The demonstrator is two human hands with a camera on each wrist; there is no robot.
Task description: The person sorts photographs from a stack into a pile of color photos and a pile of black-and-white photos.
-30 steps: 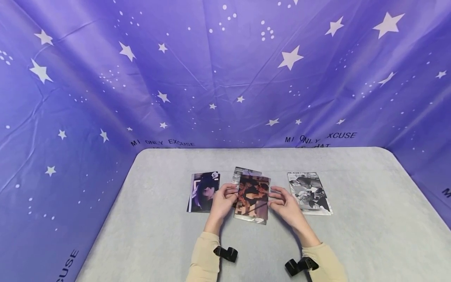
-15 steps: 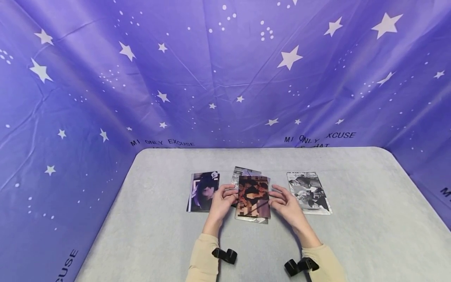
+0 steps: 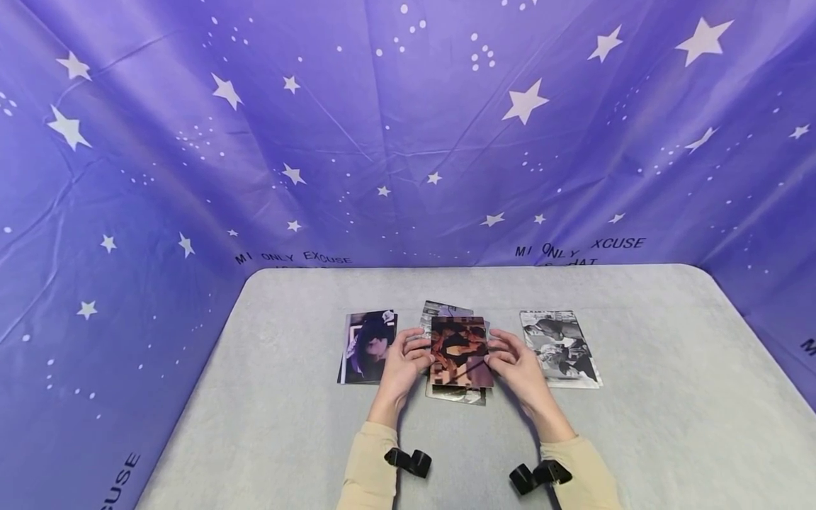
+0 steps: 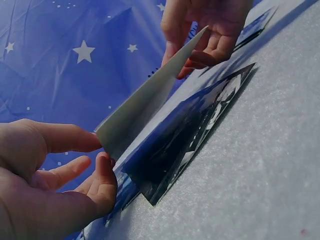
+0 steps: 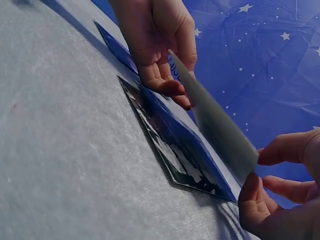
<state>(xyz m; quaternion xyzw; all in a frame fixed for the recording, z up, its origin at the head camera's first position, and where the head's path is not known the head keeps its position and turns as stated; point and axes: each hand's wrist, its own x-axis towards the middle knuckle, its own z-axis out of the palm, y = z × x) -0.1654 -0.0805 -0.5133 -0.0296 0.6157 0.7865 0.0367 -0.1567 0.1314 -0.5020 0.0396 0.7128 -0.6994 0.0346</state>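
Observation:
A photo print point(image 3: 457, 352) in orange-brown tones is raised above a middle pile in the head view. My left hand point(image 3: 404, 363) pinches its left edge, and my right hand point(image 3: 513, 361) pinches its right edge. Both wrist views show the print's pale back point(image 4: 150, 102) tilted up off the pile. Beneath it lie loosely stacked prints point(image 5: 172, 150), fanned out of line, their pictures mostly hidden. Left of my left hand is a pile topped by a purple-toned print point(image 3: 368, 348); right of my right hand, one topped by a black-and-white print point(image 3: 559, 347).
A grey table point(image 3: 287, 439) carries the three piles in a row. Purple cloth point(image 3: 382, 127) with white stars and lettering hangs behind and along both sides. Each beige sleeve point(image 3: 370, 467) has a black camera mount point(image 3: 408, 462) strapped near the wrist.
The orange-brown print has risen a little off the middle pile, uncovering more of the prints under its near edge. Both hands have stayed at its sides; the outer piles have not moved.

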